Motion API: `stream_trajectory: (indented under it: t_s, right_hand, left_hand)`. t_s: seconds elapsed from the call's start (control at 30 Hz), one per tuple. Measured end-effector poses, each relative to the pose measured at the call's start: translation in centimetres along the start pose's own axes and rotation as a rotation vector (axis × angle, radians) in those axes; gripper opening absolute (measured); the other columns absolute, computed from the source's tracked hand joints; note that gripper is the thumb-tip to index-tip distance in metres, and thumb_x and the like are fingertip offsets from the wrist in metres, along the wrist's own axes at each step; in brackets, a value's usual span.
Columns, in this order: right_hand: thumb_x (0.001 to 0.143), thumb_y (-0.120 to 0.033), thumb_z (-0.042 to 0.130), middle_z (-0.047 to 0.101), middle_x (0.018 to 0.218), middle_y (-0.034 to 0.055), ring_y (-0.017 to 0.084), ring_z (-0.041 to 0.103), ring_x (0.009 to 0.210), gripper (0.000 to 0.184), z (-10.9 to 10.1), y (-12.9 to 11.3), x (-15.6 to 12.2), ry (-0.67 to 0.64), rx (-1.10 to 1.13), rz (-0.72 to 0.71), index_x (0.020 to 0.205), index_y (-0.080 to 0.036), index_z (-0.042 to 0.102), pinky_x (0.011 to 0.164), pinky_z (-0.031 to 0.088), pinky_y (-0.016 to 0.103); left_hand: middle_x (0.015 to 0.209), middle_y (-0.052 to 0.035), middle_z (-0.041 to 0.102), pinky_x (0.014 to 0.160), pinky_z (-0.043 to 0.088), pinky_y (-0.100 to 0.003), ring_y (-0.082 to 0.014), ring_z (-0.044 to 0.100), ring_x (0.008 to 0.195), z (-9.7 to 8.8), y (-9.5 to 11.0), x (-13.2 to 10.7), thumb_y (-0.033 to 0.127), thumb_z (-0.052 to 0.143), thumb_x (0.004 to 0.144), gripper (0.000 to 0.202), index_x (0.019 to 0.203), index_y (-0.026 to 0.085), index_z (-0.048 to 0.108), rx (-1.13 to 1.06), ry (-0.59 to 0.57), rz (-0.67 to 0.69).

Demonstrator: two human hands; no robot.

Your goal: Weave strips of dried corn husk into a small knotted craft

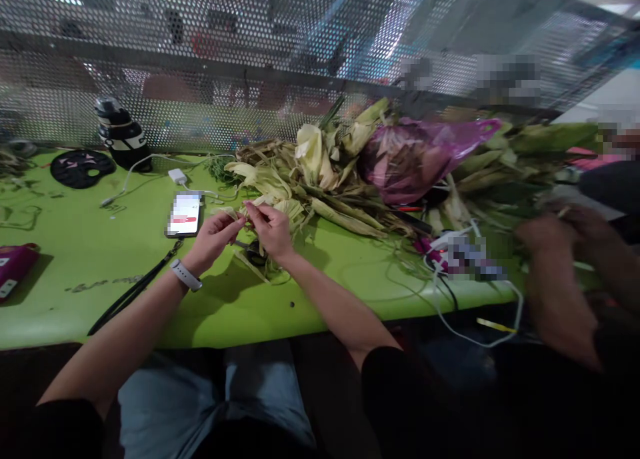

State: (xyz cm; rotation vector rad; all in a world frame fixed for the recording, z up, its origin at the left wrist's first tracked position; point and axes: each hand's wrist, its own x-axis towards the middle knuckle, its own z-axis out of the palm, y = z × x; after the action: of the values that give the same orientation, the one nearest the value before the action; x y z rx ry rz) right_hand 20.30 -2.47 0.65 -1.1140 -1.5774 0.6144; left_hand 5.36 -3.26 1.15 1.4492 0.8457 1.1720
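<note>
My left hand (217, 238), with a pale watch on its wrist, is closed in a pinch. A pale piece of corn husk (229, 212) shows at its fingers. Close beside it, fingertips nearly meeting, my right hand (274, 232) pinches the same husk; the exact hold is hidden by the fingers. Below the right hand lie loose husk strips (251, 267) and a small dark object (256, 251) that I cannot make out. A large heap of dry corn husks (333, 202) spreads just behind and to the right of both hands.
A lit phone (184, 214) with a strap lies left. Behind are a black bottle (124, 138) and a black eye mask (81, 168). A pink plastic bag (400, 159) rests on the husks. White cables (436, 299) hang over the green table's edge (350, 316). Another person's hands (550, 236) work at right.
</note>
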Motion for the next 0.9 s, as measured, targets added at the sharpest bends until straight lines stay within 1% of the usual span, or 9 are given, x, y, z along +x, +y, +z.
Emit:
stream_trajectory:
  t_s: [0.1,0.23,0.37,0.43,0.5,0.6,0.7,0.8,0.9]
  right_hand:
    - [0.089,-0.049,0.050,0.059,0.078,0.0048,0.015,0.057,0.079,0.037,-0.3,0.2,0.5,0.045,-0.040,-0.063,0.075,-0.019,0.067,0.078,0.047,0.028]
    - [0.090,-0.045,0.051,0.058,0.081,0.0043,0.015,0.058,0.082,0.033,-0.5,0.3,0.9,0.002,-0.020,-0.066,0.077,-0.019,0.067,0.078,0.046,0.027]
    - [0.090,-0.044,0.050,0.057,0.077,0.0031,0.014,0.057,0.079,0.033,-0.5,0.1,0.9,0.003,0.018,-0.054,0.077,-0.019,0.067,0.076,0.046,0.027]
    - [0.089,-0.045,0.050,0.056,0.076,0.0028,0.014,0.057,0.078,0.034,-0.5,0.2,0.9,0.010,0.020,-0.046,0.074,-0.019,0.065,0.075,0.045,0.026]
    - [0.088,-0.049,0.050,0.057,0.075,0.0025,0.014,0.057,0.076,0.036,-0.6,0.3,1.2,-0.033,0.026,-0.003,0.074,-0.019,0.064,0.073,0.045,0.026]
    - [0.086,-0.058,0.050,0.058,0.069,0.0008,0.013,0.056,0.069,0.042,-1.2,0.8,1.7,-0.150,0.058,0.111,0.077,-0.019,0.062,0.067,0.044,0.025]
    - [0.085,-0.062,0.047,0.059,0.068,0.0007,0.013,0.057,0.067,0.047,-1.8,1.1,2.0,-0.225,0.080,0.203,0.075,-0.018,0.061,0.066,0.045,0.026]
    - [0.088,-0.056,0.045,0.063,0.072,0.0020,0.013,0.058,0.068,0.043,-2.1,0.8,2.0,-0.365,0.128,0.245,0.075,-0.018,0.060,0.068,0.046,0.027]
    - [0.084,-0.044,0.056,0.063,0.074,0.0022,0.014,0.057,0.070,0.029,-2.1,0.4,1.8,-0.498,0.180,0.240,0.078,-0.016,0.060,0.070,0.046,0.028]
  left_hand:
    - [0.062,0.0007,0.054,0.053,0.037,-0.023,-0.0094,0.046,0.055,-0.2,-0.2,0.3,0.037,0.064,0.083,0.022,0.075,0.017,0.061,0.144,-0.055,0.043]
    - [0.064,-0.0023,0.058,0.058,0.041,-0.025,-0.0112,0.051,0.058,-0.3,-0.5,0.5,0.034,0.060,0.086,0.025,0.067,0.017,0.059,0.332,-0.114,0.096]
    - [0.068,-0.0041,0.064,0.062,0.044,-0.028,-0.0140,0.057,0.061,-0.2,-0.4,0.4,0.033,0.057,0.088,0.020,0.076,0.017,0.060,0.370,-0.183,0.055]
    - [0.069,-0.0047,0.065,0.063,0.045,-0.029,-0.0146,0.058,0.063,-0.1,-0.5,0.3,0.034,0.056,0.088,0.020,0.077,0.017,0.060,0.372,-0.207,0.050]
    - [0.070,-0.0045,0.065,0.063,0.045,-0.028,-0.0142,0.057,0.064,0.0,-0.7,0.2,0.035,0.056,0.088,0.022,0.077,0.017,0.060,0.341,-0.213,0.044]
    - [0.072,-0.0040,0.064,0.060,0.043,-0.025,-0.0121,0.055,0.063,0.0,-0.9,0.2,0.037,0.056,0.088,0.022,0.081,0.016,0.061,0.221,-0.163,0.003]
    - [0.075,-0.0037,0.064,0.054,0.039,-0.022,-0.0096,0.050,0.058,-0.4,-0.9,0.3,0.039,0.053,0.089,0.024,0.088,0.016,0.061,0.047,-0.061,-0.064]
    - [0.072,-0.0030,0.063,0.051,0.037,-0.021,-0.0085,0.047,0.054,-0.8,-0.9,0.5,0.042,0.053,0.089,0.027,0.085,0.016,0.059,-0.072,0.007,-0.093]
    - [0.072,-0.0024,0.063,0.051,0.037,-0.021,-0.0085,0.048,0.055,-1.0,-0.9,0.8,0.045,0.055,0.087,0.028,0.085,0.016,0.058,-0.089,0.048,-0.092]
